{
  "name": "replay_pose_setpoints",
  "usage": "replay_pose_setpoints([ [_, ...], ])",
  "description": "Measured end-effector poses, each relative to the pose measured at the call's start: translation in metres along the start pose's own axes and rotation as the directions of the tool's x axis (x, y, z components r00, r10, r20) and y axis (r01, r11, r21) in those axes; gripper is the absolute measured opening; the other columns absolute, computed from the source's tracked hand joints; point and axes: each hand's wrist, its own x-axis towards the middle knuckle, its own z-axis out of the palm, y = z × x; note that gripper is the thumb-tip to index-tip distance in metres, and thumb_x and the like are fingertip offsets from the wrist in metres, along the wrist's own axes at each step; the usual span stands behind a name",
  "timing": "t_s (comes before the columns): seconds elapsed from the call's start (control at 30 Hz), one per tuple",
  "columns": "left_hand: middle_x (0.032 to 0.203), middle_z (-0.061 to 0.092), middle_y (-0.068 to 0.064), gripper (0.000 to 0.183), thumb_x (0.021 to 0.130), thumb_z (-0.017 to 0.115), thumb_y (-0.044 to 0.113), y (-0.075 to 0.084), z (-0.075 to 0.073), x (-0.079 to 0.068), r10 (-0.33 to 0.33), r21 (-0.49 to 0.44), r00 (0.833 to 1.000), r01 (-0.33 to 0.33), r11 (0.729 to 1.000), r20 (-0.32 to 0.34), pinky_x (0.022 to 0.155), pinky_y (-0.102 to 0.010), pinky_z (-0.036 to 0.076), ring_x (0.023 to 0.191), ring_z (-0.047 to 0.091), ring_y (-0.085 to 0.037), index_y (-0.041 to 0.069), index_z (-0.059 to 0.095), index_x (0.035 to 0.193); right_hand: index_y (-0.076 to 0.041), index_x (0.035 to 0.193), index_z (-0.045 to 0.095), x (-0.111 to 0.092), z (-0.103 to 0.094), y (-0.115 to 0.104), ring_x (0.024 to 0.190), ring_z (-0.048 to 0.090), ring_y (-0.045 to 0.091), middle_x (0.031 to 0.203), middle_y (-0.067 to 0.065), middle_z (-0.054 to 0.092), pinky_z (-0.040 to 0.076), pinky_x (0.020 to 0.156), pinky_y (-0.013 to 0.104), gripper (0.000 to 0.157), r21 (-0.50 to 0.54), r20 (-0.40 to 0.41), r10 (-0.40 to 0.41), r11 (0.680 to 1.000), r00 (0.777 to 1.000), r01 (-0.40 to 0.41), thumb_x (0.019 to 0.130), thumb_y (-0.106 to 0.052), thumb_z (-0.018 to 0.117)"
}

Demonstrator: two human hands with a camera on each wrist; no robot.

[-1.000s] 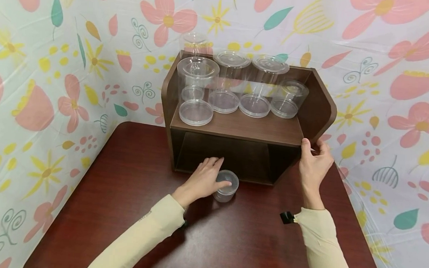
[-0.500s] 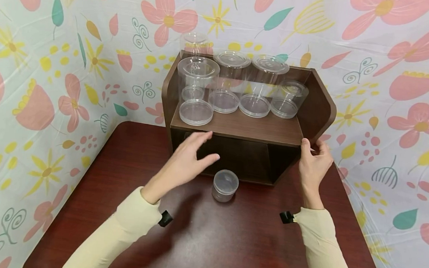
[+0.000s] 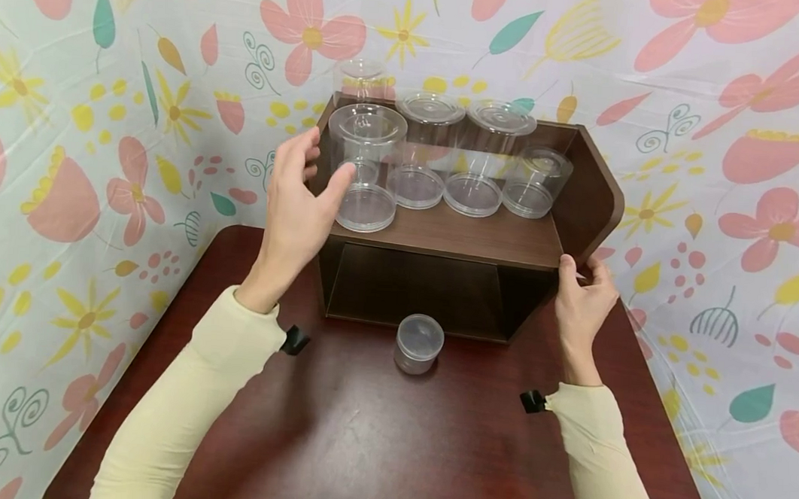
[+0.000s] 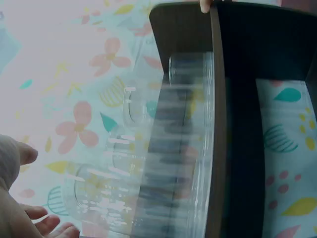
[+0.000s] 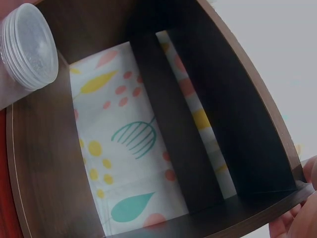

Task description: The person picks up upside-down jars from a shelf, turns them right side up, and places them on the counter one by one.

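Note:
My left hand (image 3: 296, 210) is raised at the left end of a brown two-tier shelf (image 3: 464, 241), thumb and fingers spread. It is beside the tall clear lidded jar (image 3: 374, 146) at the front left; in the left wrist view a gap shows between that hand (image 4: 20, 198) and the jars. My right hand (image 3: 583, 304) grips the right corner of the shelf, thumb on the upper board's front edge and fingers behind. A small clear jar (image 3: 418, 345) with a frosted lid stands upright on the table, just before the lower compartment.
Along the upper tier stand more clear jars, among them a tall jar (image 3: 477, 163) and a shorter jar (image 3: 535, 185) at the right. The dark red table (image 3: 362, 443) carries the shelf. Floral cloth (image 3: 206, 58) hangs behind and at both sides.
My left hand has let go of the small jar, leaving it on the table, and has moved up and left to the front-left tall jar. The right hand has stayed on the shelf corner.

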Motion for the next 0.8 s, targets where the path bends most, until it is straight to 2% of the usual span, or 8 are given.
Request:
replay_pose_setpoints([
  [0.1, 0.148, 0.047, -0.016, 0.07, 0.096, 0.073, 0.031, -0.001, 0.002, 0.013, -0.047, 0.014, 0.999, 0.047, 0.999, 0.019, 0.111, -0.023, 0.039, 0.134, 0.048, -0.023, -0.002, 0.045, 0.152, 0.021, 0.101, 0.068, -0.003, 0.0, -0.014, 0.072, 0.055, -0.002, 0.083, -0.002, 0.055, 0.046, 0.069, 0.013, 0.023, 0.007, -0.001, -0.003, 1.0, 1.0, 0.003, 0.09, 0.001, 0.068],
  [0.2, 0.152, 0.043, -0.016, 0.077, 0.096, 0.073, 0.036, 0.001, 0.005, 0.024, -0.073, 0.049, 0.996, 0.071, 0.996, 0.047, 0.115, -0.021, 0.033, 0.14, 0.043, -0.02, -0.002, 0.041, 0.154, 0.022, 0.1, 0.067, -0.005, 0.0, -0.02, 0.072, 0.055, -0.001, 0.082, -0.002, 0.054, 0.046, 0.069, 0.013, 0.023, 0.008, -0.003, -0.005, 1.0, 1.0, 0.005, 0.09, 0.002, 0.068],
  [0.37, 0.16, 0.037, -0.011, 0.084, 0.095, 0.071, 0.044, 0.005, 0.011, 0.036, -0.117, 0.109, 0.989, 0.107, 0.988, 0.089, 0.118, -0.019, 0.024, 0.146, 0.035, -0.012, 0.001, 0.036, 0.158, 0.022, 0.099, 0.067, -0.005, -0.001, -0.021, 0.072, 0.055, -0.001, 0.082, -0.001, 0.054, 0.045, 0.069, 0.013, 0.022, 0.01, -0.009, -0.002, 1.0, 1.0, 0.002, 0.089, 0.002, 0.068],
  [0.47, 0.162, 0.036, -0.009, 0.088, 0.093, 0.072, 0.047, 0.007, 0.015, 0.041, -0.137, 0.131, 0.984, 0.123, 0.984, 0.111, 0.118, -0.018, 0.023, 0.147, 0.034, -0.011, 0.003, 0.034, 0.159, 0.022, 0.099, 0.068, -0.004, -0.001, -0.019, 0.073, 0.055, -0.001, 0.083, -0.002, 0.055, 0.045, 0.07, 0.013, 0.022, 0.007, -0.011, -0.004, 1.0, 1.0, 0.004, 0.089, 0.002, 0.068],
  [0.57, 0.164, 0.031, -0.007, 0.093, 0.092, 0.072, 0.051, 0.007, 0.019, 0.047, -0.182, 0.152, 0.974, 0.161, 0.975, 0.137, 0.118, -0.019, 0.022, 0.148, 0.031, -0.011, 0.005, 0.03, 0.161, 0.022, 0.099, 0.068, -0.004, -0.001, -0.019, 0.073, 0.055, -0.001, 0.083, -0.002, 0.056, 0.046, 0.071, 0.013, 0.022, 0.009, -0.01, -0.006, 1.0, 1.0, 0.006, 0.089, 0.002, 0.068],
  [0.8, 0.169, 0.02, -0.003, 0.109, 0.087, 0.072, 0.063, 0.006, 0.025, 0.057, -0.311, 0.231, 0.932, 0.267, 0.936, 0.183, 0.121, -0.024, 0.02, 0.152, 0.023, -0.012, 0.011, 0.018, 0.166, 0.022, 0.099, 0.067, -0.004, -0.001, -0.019, 0.073, 0.055, -0.001, 0.083, -0.001, 0.056, 0.046, 0.071, 0.013, 0.022, 0.014, 0.0, -0.01, 1.0, 1.0, 0.01, 0.09, 0.002, 0.068],
])
